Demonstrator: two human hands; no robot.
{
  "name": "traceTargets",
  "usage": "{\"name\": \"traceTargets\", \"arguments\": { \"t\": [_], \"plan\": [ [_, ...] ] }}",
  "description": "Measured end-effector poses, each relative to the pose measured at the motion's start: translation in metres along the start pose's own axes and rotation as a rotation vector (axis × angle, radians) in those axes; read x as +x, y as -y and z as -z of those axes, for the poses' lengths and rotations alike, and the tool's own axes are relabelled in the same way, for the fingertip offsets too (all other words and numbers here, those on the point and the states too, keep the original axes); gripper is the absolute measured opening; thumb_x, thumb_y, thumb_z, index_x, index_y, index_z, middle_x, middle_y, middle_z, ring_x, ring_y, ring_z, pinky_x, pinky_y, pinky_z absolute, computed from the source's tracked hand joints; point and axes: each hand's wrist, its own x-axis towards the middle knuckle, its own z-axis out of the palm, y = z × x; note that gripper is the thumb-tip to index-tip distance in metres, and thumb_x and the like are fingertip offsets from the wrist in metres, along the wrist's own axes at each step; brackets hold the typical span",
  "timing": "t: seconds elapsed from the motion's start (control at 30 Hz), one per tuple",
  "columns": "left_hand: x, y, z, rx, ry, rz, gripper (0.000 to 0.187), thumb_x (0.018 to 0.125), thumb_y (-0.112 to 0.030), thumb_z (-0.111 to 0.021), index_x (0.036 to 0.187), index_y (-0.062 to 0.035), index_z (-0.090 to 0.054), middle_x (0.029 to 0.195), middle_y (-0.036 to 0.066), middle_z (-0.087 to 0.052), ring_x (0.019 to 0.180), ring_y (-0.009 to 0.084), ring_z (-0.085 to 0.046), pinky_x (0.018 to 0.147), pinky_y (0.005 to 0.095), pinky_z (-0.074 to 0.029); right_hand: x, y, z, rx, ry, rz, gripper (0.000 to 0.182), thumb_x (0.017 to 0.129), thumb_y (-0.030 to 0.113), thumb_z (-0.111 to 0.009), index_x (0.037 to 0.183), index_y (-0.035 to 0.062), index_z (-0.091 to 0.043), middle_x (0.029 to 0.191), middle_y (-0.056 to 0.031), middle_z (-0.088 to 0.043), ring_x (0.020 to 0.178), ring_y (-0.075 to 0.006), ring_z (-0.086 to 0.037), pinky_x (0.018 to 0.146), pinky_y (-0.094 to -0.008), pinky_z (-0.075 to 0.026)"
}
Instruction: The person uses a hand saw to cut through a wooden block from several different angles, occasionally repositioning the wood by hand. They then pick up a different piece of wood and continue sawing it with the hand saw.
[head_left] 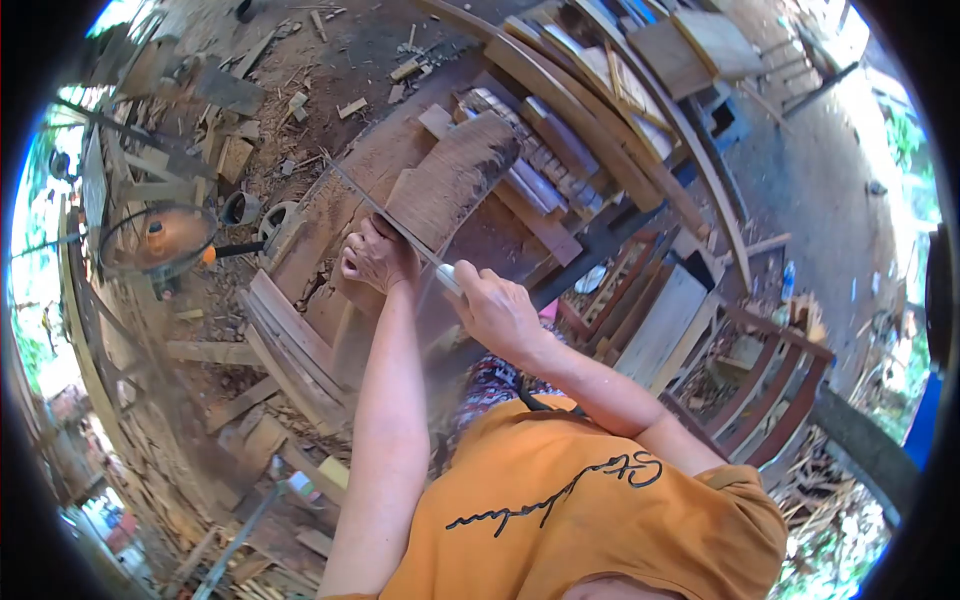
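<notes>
A thick, curved wooden block (455,172) with a rough, dark-edged side lies on the wooden workbench (318,235). Across its near part runs a long, narrow-bladed hand tool (362,194) with a pale handle; its teeth or cutting face are too small to make out. My right hand (497,312) is closed around that handle, at the end of the blade nearest my body. My left hand (378,257) presses against the near end of the block with curled fingers, right beside the blade.
Stacked planks (570,165) and long curved boards (690,125) lie beyond the block to the right. A caged fan (157,240) stands at the left. Slatted wooden frames (765,385) stand near my right elbow. Wood scraps (235,155) litter the floor.
</notes>
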Motion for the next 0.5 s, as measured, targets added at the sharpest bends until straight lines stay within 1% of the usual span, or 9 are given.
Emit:
{"name": "traceTargets", "arguments": {
  "t": [0.13, 0.17, 0.2, 0.27, 0.3, 0.33, 0.43, 0.47, 0.5],
  "plan": [
    [-0.002, 0.005, -0.006, -0.040, -0.056, -0.045, 0.038, 0.099, -0.044, -0.040, 0.097, -0.0157, -0.066, 0.097, 0.012, -0.062, 0.100, 0.0294, -0.055, 0.093, 0.0471, -0.031, -0.013, -0.039, -0.026, 0.019, -0.055, 0.109, 0.024, 0.088, 0.018, -0.067, 0.094, 0.0053, -0.047, 0.075, -0.0184, -0.056, 0.067, -0.0421, -0.059, 0.058, -0.0487, -0.048],
    [-0.002, 0.006, -0.004, -0.019, -0.103, -0.096, 0.038, 0.099, -0.044, -0.042, 0.097, -0.0151, -0.067, 0.096, 0.012, -0.062, 0.098, 0.0291, -0.055, 0.092, 0.0467, -0.032, -0.014, -0.042, -0.028, 0.045, -0.116, 0.168, 0.024, 0.089, 0.019, -0.067, 0.094, 0.0052, -0.047, 0.075, -0.0179, -0.056, 0.065, -0.0411, -0.058, 0.057, -0.0487, -0.047],
    [-0.001, 0.008, -0.002, -0.040, -0.120, -0.062, 0.038, 0.099, -0.044, -0.042, 0.097, -0.0151, -0.067, 0.096, 0.012, -0.062, 0.098, 0.0291, -0.055, 0.092, 0.0467, -0.032, -0.014, -0.047, -0.030, 0.075, -0.172, 0.233, 0.025, 0.090, 0.020, -0.066, 0.095, 0.0050, -0.047, 0.075, -0.0174, -0.057, 0.063, -0.0400, -0.058, 0.056, -0.0488, -0.047],
    [0.001, 0.020, 0.010, -0.081, 0.089, -0.191, 0.029, 0.098, -0.037, -0.045, 0.104, -0.0156, -0.065, 0.100, 0.010, -0.062, 0.102, 0.0262, -0.057, 0.090, 0.0438, -0.035, -0.014, -0.039, -0.024, 0.071, -0.167, 0.251, 0.026, 0.089, 0.019, -0.068, 0.094, 0.0052, -0.047, 0.074, -0.0170, -0.056, 0.063, -0.0390, -0.058, 0.055, -0.0475, -0.047],
    [0.005, 0.032, 0.000, -0.088, 0.134, -0.222, 0.035, 0.098, -0.044, -0.046, 0.103, -0.0144, -0.064, 0.101, 0.009, -0.063, 0.101, 0.0270, -0.059, 0.088, 0.0464, -0.039, -0.014, -0.032, -0.018, 0.050, -0.156, 0.218, 0.026, 0.089, 0.019, -0.068, 0.093, 0.0051, -0.046, 0.073, -0.0171, -0.057, 0.064, -0.0389, -0.059, 0.056, -0.0470, -0.047],
    [0.011, 0.035, 0.008, -0.097, 0.127, -0.198, 0.035, 0.098, -0.044, -0.046, 0.103, -0.0144, -0.064, 0.101, 0.009, -0.063, 0.101, 0.0270, -0.059, 0.088, 0.0464, -0.039, -0.015, -0.022, -0.011, 0.028, -0.146, 0.184, 0.027, 0.090, 0.020, -0.067, 0.093, 0.0050, -0.046, 0.073, -0.0172, -0.057, 0.065, -0.0388, -0.060, 0.056, -0.0465, -0.048],
    [0.032, 0.043, 0.026, -0.267, 0.484, -0.216, 0.055, 0.091, -0.064, -0.050, 0.102, -0.0112, -0.064, 0.101, 0.014, -0.063, 0.101, 0.0340, -0.061, 0.086, 0.0526, -0.044, -0.010, 0.007, 0.012, 0.058, -0.187, 0.211, 0.025, 0.089, 0.015, -0.070, 0.092, 0.0044, -0.048, 0.073, -0.0167, -0.058, 0.064, -0.0383, -0.060, 0.055, -0.0418, -0.049],
    [0.036, 0.050, 0.024, -0.289, 0.482, -0.196, 0.055, 0.091, -0.064, -0.050, 0.102, -0.0112, -0.064, 0.101, 0.014, -0.063, 0.101, 0.0340, -0.061, 0.086, 0.0526, -0.044, -0.007, 0.018, 0.021, 0.105, -0.219, 0.222, 0.024, 0.088, 0.013, -0.070, 0.091, 0.0042, -0.049, 0.073, -0.0164, -0.058, 0.064, -0.0382, -0.060, 0.055, -0.0401, -0.049],
    [0.039, 0.056, 0.023, -0.344, 0.530, -0.279, 0.060, 0.087, -0.067, -0.052, 0.104, -0.0107, -0.063, 0.104, 0.015, -0.062, 0.104, 0.0340, -0.060, 0.090, 0.0510, -0.045, 0.000, 0.030, 0.030, 0.143, -0.262, 0.255, 0.021, 0.088, 0.010, -0.071, 0.093, 0.0040, -0.052, 0.075, -0.0158, -0.059, 0.064, -0.0363, -0.062, 0.054, -0.0369, -0.048]
  ]
}}
